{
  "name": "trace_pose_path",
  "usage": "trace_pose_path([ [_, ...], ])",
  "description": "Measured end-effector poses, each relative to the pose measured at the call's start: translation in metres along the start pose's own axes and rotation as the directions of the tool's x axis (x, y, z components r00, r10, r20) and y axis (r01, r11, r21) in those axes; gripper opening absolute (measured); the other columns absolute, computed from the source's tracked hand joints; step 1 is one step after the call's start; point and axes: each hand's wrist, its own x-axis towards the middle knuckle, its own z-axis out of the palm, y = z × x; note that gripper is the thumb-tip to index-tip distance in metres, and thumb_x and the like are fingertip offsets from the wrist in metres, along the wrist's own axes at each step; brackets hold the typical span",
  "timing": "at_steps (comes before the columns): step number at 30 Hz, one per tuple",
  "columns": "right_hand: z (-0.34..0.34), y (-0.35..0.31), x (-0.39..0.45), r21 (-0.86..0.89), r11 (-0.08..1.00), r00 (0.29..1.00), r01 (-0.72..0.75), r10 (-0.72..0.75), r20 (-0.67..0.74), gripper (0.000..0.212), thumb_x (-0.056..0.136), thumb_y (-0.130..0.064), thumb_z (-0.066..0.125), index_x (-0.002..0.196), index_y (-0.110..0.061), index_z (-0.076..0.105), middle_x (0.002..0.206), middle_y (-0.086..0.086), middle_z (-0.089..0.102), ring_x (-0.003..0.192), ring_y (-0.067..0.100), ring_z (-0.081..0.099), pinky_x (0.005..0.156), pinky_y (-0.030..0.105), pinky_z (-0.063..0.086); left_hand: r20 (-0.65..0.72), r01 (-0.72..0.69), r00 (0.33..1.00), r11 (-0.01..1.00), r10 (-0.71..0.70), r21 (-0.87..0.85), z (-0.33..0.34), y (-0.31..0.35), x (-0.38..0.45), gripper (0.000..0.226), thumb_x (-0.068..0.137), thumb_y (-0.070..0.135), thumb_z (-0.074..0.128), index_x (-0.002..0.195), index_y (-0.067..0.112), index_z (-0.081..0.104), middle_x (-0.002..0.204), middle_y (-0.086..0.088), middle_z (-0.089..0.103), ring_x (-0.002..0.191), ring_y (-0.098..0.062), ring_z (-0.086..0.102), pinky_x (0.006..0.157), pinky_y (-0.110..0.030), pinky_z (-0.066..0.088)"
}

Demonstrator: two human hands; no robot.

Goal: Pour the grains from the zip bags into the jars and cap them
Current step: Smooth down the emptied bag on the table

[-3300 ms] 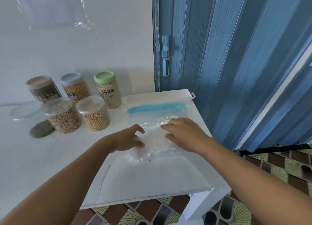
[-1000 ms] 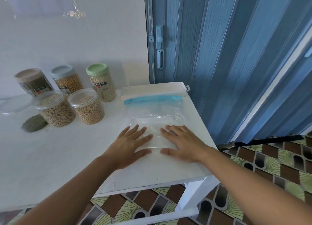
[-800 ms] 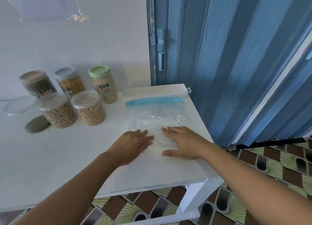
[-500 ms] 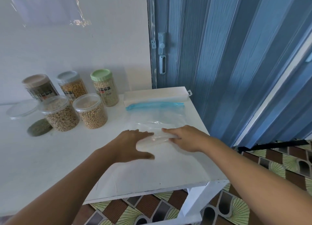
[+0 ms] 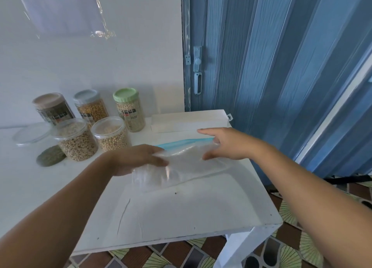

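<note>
An empty clear zip bag [image 5: 187, 165] with a blue zip strip is folded and partly raised off the white table [image 5: 181, 211]. My left hand [image 5: 136, 159] grips its left end with the fingers over the plastic. My right hand [image 5: 227, 145] pinches its right end next to the blue strip, index finger stretched out. Left of the bag stand two wide clear-lidded jars [image 5: 77, 141] [image 5: 111, 133] of pale grains. Behind them are a green-lidded jar [image 5: 128, 108], a grey-lidded jar [image 5: 90, 106] and a brown-lidded jar [image 5: 52, 108], all capped.
A long white box [image 5: 189, 119] lies at the table's back edge, just beyond the bag. A low clear container [image 5: 30, 133] holding dark green grains [image 5: 51, 159] sits at the far left. A blue folding door [image 5: 271, 66] rises to the right; patterned floor tiles lie below.
The bag lay flat under both palms a second ago. Both hands have since rolled its near edge toward the zip strip and lifted it off the table.
</note>
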Motion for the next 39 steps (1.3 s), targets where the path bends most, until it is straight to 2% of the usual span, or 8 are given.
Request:
trace_pose_path([
  [4,0.002,0.006,0.008,0.133,0.99,0.999,-0.041,0.039,0.021,0.096,0.079,-0.054,0.085,0.159,-0.044,0.033,0.157,-0.015,0.045,0.136,0.009,0.05,0.106,0.027,0.04,-0.206,-0.078,0.978,0.983,0.043,-0.167,-0.023,-0.013,-0.006,0.061,0.074,0.022,0.094,0.13,0.028,0.069,0.131,-0.01,0.07,0.122,-0.03,0.067,0.113,-0.052,0.047],
  [8,0.008,0.019,0.019,0.228,0.969,0.995,-0.1,0.096,0.029,0.108,0.072,-0.06,0.088,0.16,-0.042,0.029,0.161,-0.013,0.04,0.135,0.01,0.048,0.112,0.032,0.041,-0.324,-0.117,0.946,0.947,0.015,-0.298,-0.019,-0.033,-0.001,0.06,0.078,0.004,0.084,0.133,0.016,0.061,0.124,-0.024,0.07,0.117,-0.046,0.065,0.105,-0.059,0.051],
  [12,0.014,0.023,0.03,0.296,0.947,0.974,-0.122,0.172,-0.148,0.121,0.062,-0.066,0.09,0.161,-0.04,0.026,0.15,0.004,0.05,0.135,0.017,0.05,0.105,0.032,0.042,-0.506,-0.144,0.857,0.898,-0.097,-0.415,-0.012,-0.042,0.027,0.052,0.085,0.012,0.083,0.131,0.014,0.058,0.115,-0.027,0.071,0.086,-0.037,0.068,0.075,-0.043,0.056],
  [15,0.019,0.025,0.038,0.383,0.915,0.92,-0.126,0.252,-0.299,0.109,0.074,-0.059,0.086,0.162,-0.033,0.026,0.156,0.004,0.046,0.142,0.02,0.045,0.102,0.031,0.039,-0.583,-0.137,0.791,0.874,-0.187,-0.466,-0.011,-0.047,0.049,0.048,0.09,0.015,0.081,0.131,0.012,0.057,0.112,-0.023,0.072,0.086,-0.027,0.065,0.071,-0.037,0.05],
  [24,0.061,0.031,0.067,0.249,0.932,0.919,-0.262,0.32,-0.231,0.07,0.105,-0.046,0.054,0.162,-0.021,0.022,0.154,0.016,0.04,0.137,0.034,0.047,0.104,0.04,0.041,-0.703,0.073,0.666,0.959,-0.251,-0.273,0.002,-0.062,0.076,0.046,0.099,0.032,0.069,0.138,0.016,0.049,0.111,-0.015,0.066,0.096,-0.03,0.069,0.083,-0.045,0.062],
  [30,0.074,0.031,0.065,-0.168,0.958,0.868,-0.234,0.128,-0.481,0.053,0.103,-0.049,0.056,0.149,-0.026,0.046,0.136,0.008,0.041,0.123,0.03,0.046,0.088,0.038,0.049,-0.831,0.151,0.544,0.96,0.116,0.234,0.022,-0.058,0.072,0.041,0.103,0.031,0.064,0.137,0.017,0.045,0.133,-0.01,0.053,0.105,-0.021,0.053,0.091,-0.033,0.047],
  [35,0.067,0.034,0.072,0.199,0.971,0.861,-0.136,0.215,-0.462,0.063,0.098,-0.034,0.07,0.152,-0.024,0.04,0.141,0.01,0.032,0.126,0.028,0.048,0.1,0.031,0.041,-0.863,-0.08,0.496,0.994,0.099,0.068,0.021,-0.057,0.064,0.029,0.1,0.028,0.069,0.122,0.023,0.05,0.115,0.002,0.057,0.11,-0.026,0.056,0.092,-0.047,0.054],
  [39,0.058,0.038,0.075,0.329,0.944,0.775,0.024,0.19,-0.602,0.057,0.093,-0.027,0.078,0.143,-0.025,0.052,0.13,0.0,0.031,0.109,0.02,0.054,0.096,0.026,0.041,-0.886,-0.196,0.435,0.977,0.162,0.083,0.01,-0.042,0.062,0.031,0.098,0.029,0.072,0.121,0.023,0.052,0.109,0.005,0.057,0.095,-0.018,0.057,0.078,-0.034,0.05],
])
